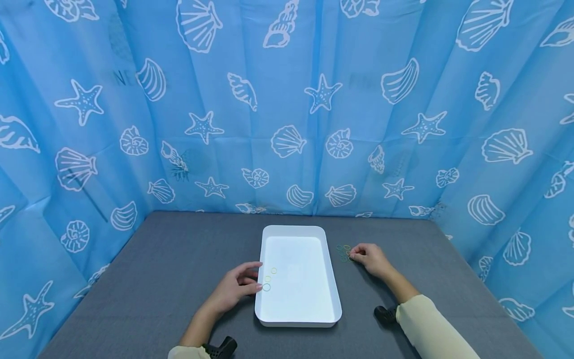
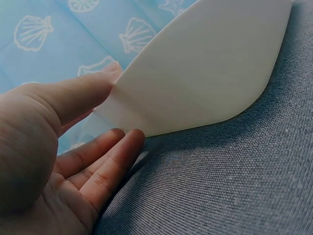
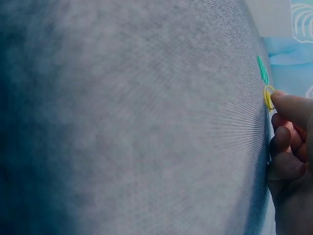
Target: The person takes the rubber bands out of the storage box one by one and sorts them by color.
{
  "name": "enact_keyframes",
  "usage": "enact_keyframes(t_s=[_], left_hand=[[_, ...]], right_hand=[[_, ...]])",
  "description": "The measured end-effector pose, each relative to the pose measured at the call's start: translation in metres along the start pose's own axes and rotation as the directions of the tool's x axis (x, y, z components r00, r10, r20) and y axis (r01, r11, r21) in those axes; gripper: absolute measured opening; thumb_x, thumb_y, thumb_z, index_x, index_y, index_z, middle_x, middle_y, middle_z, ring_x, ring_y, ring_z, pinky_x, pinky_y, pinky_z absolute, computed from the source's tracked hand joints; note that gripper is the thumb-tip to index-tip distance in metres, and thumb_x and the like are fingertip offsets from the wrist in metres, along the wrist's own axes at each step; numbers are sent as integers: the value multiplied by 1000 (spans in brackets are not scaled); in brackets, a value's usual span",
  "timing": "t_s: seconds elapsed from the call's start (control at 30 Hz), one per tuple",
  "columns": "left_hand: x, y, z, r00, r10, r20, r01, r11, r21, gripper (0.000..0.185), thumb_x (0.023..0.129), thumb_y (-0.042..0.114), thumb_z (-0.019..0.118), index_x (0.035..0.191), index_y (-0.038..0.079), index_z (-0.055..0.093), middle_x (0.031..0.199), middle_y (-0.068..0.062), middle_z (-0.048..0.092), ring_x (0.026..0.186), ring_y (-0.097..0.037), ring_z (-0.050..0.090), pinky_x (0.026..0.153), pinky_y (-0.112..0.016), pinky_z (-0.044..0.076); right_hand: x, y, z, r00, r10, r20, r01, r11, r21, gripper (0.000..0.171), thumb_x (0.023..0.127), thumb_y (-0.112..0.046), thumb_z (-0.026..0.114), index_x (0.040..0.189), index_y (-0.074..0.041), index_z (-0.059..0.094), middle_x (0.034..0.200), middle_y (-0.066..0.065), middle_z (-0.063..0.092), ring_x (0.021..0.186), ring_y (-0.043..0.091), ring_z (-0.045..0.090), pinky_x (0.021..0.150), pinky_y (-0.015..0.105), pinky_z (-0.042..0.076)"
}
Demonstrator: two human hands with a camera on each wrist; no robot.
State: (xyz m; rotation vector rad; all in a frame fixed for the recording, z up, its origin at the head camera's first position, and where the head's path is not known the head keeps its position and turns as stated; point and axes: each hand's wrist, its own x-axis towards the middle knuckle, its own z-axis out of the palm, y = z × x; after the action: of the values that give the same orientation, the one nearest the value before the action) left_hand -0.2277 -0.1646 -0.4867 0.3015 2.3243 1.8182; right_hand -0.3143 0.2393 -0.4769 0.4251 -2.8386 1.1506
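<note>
1. The left hand (image 1: 235, 290) is laid against the left wall of the tray (image 1: 331, 279). Its fingers are straight and relaxed, with the thumb on the rim and the other fingers low by the base; nothing is gripped. In the left wrist view the thumb (image 2: 73, 95) is seen touching the white wall, the tray resting flat on the cloth (image 2: 230, 181).

2. That steadying contact is best kept light and level — a harder push would likely slide the tray to the right over the cloth.

3. Three bands (image 1: 268, 279) lie inside the tray near its left wall, just beside the left fingertips: a yellow one, a pale one and a blue one, apart from each other.

4. To the right of the tray, on the cloth, a small cluster of loose bands (image 1: 343, 251) lies, green and yellow, close together.

5. The right hand (image 1: 371, 258) is set at that cluster with its fingers curled. In the right wrist view a yellow band (image 3: 268, 97) is seen pressed under a fingertip (image 3: 289, 105); whether it is actually pinched cannot be told. Green bands (image 3: 263, 70) lie just beyond it.

6. For a clean pick, one band alone should be nipped at its edge — the thin ring lies flat, so it is probably best tipped up by a fingernail, with its neighbours left undragged.
</note>
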Motion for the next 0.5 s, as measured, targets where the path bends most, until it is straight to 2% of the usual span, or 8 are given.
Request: enact_keyframes(t_s=[0.23, 0.5], left_hand=[[1, -2, -1, 1000, 2, 4, -2, 1000, -3, 57, 87, 20, 74, 139, 8, 52, 122, -16, 58, 96, -24, 60, 79, -37, 52], [1, -2, 0, 1000, 13, 4, -13, 1000, 2, 57, 88, 19, 74, 139, 7, 51, 120, -16, 58, 95, -24, 61, 78, -38, 52]], right_hand=[[3, 1, 2, 999, 46, 1, -46, 998, -46, 6, 91, -5, 66, 86, -3, 69, 80, 2, 63, 71, 15, 51, 65, 34, 42], [4, -1, 3, 998, 61, -10, -62, 996, -72, 7, 90, -6, 66, 84, -3, 68, 78, 1, 63, 69, 15, 51, 64, 34, 43]])
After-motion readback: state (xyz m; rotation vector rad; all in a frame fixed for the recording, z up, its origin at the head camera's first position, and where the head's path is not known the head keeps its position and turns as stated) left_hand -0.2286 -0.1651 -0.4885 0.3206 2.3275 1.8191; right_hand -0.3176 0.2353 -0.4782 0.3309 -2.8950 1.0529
